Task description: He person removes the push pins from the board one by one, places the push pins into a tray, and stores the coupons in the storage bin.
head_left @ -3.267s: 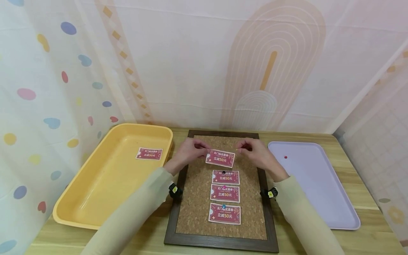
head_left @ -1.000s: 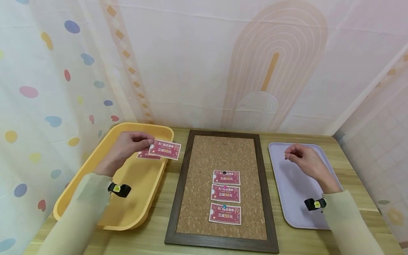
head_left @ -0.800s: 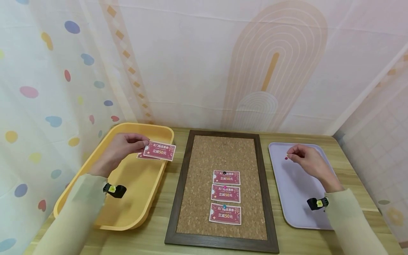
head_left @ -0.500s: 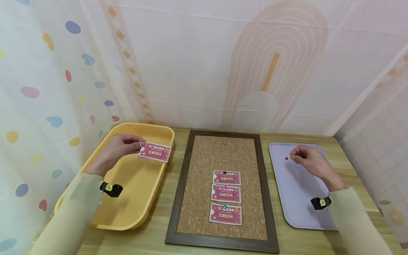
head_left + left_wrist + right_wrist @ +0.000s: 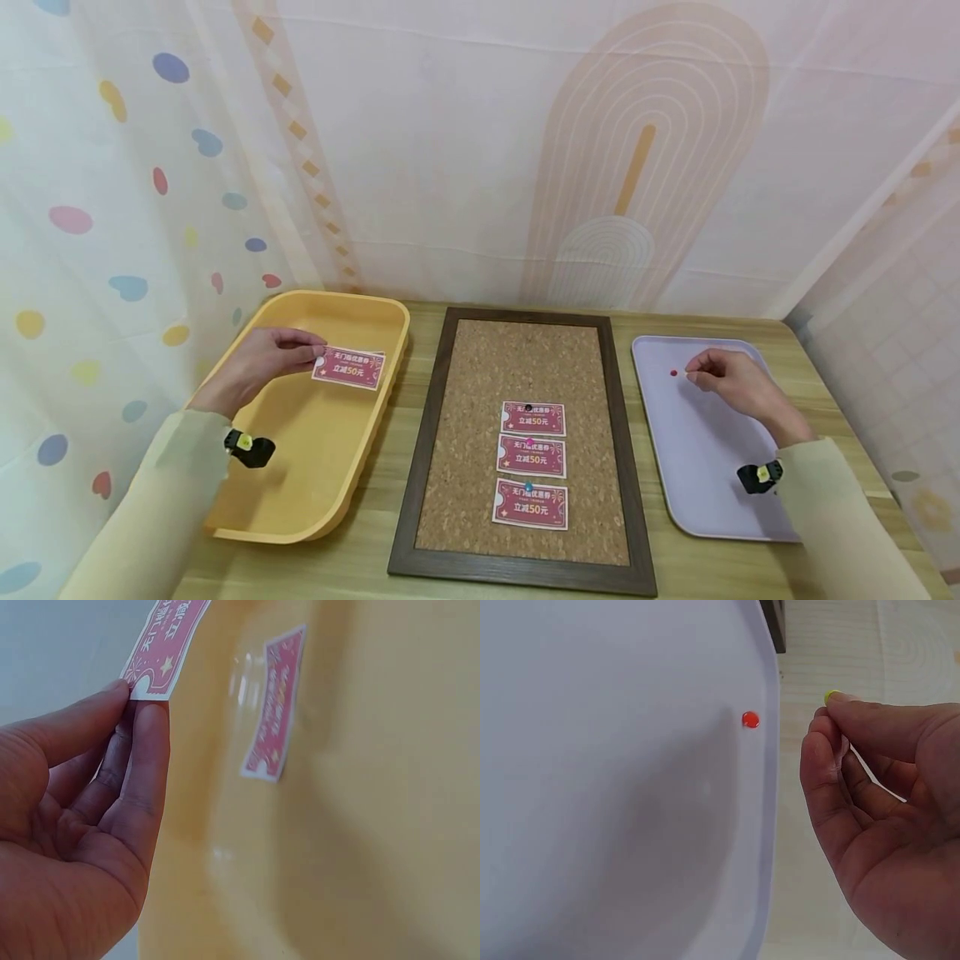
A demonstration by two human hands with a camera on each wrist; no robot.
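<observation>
My left hand (image 5: 262, 362) pinches a red-and-white paper coupon (image 5: 348, 369) by its left end, over the yellow tray (image 5: 300, 467). Thumb and fingertips meet on its corner in the left wrist view. Beneath it, a second coupon (image 5: 276, 709) lies in that tray, mostly covered by the held one in the head view. Over the lavender tray (image 5: 705, 467), my right hand (image 5: 731, 383) has a yellow thumbtack (image 5: 831, 696) between thumb and fingertips; only its edge shows. A red thumbtack (image 5: 751, 719) lies in this tray, close to the fingertips in the head view.
Between the trays lies a dark-framed cork board (image 5: 465, 433). Down its middle are three coupons in a column: an upper one (image 5: 532, 422) with a black tack, a middle one (image 5: 531, 459) with pink, and a lower one (image 5: 529, 510) with blue. A patterned curtain (image 5: 450, 167) hangs behind.
From the board's upper part, both hands have moved apart: the left with its coupon to the yellow tray, the right to the lavender tray. Lately the left drifts left and lower; the right shifts slightly right.
</observation>
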